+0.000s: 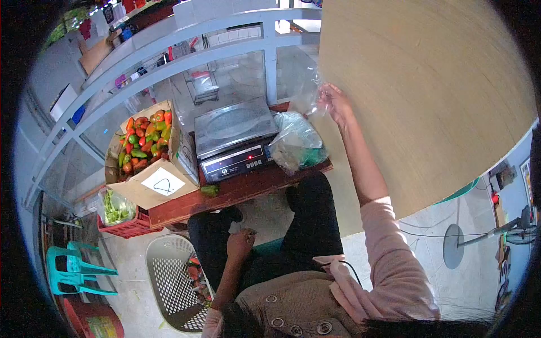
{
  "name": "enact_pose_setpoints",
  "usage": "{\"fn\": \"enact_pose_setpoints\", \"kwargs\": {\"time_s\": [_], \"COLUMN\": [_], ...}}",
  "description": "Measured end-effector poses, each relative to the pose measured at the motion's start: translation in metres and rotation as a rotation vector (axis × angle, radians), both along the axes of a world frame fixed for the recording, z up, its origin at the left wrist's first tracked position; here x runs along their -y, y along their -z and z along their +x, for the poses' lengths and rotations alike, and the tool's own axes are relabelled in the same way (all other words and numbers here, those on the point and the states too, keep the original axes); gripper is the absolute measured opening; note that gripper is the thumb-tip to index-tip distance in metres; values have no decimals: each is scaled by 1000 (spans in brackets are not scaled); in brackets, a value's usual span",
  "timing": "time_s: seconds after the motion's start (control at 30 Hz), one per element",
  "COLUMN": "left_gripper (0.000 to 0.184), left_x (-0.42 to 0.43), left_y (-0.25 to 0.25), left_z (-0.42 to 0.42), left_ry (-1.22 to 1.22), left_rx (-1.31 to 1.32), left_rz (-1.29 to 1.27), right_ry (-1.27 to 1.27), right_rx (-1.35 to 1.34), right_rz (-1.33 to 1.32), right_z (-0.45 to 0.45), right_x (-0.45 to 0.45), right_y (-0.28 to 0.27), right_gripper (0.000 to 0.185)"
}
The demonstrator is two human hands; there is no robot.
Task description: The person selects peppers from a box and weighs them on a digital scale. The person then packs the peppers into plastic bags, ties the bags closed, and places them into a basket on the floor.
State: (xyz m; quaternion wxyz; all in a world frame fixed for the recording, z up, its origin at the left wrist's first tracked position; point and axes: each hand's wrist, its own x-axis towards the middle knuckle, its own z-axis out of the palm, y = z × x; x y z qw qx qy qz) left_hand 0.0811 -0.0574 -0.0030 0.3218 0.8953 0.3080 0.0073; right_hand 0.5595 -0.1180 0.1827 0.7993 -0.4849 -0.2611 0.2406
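My right hand [336, 103] is raised at the board's edge, its fingers pinching a clear plastic bag [309, 90] that hangs to their left. Below it, a bundle of clear plastic bags [298, 141] lies beside the digital scale [235, 132], whose metal pan is bare. My left hand [241, 243] rests low over my lap with curled fingers; a small pale scrap [235, 227] shows at its fingertips, too small to name. On the bench's front edge, a single green pepper [209, 191] lies before the scale. Left of the scale stands a cardboard box [163, 183] of red and green peppers [145, 138].
A red-brown wooden bench [248, 194] carries the scale. Lower left are a white laundry-type basket [169, 281] with some peppers in it, a red crate [127, 221] with bagged greens, and a teal plastic chair [73, 270]. A large plywood board [428, 101] blocks the right.
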Motion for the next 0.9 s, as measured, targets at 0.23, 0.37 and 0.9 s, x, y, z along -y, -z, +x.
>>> {"fn": "enact_pose_setpoints", "kwargs": {"time_s": [0.23, 0.37, 0.9], "left_gripper": [62, 68, 49], "left_x": [-6, 9, -23], "left_y": [6, -51, -96], "left_z": [9, 11, 35], "left_ry": [-71, -40, 258], "left_rx": [500, 733, 514], "left_rz": [-1098, -1358, -92], "right_ry": [-272, -713, -445], "right_rx": [565, 860, 911], "right_rz": [-522, -376, -463], "right_z": [-197, -321, -311], "right_x": [36, 52, 59], "right_y": [31, 124, 67], "right_gripper": [27, 22, 20]}}
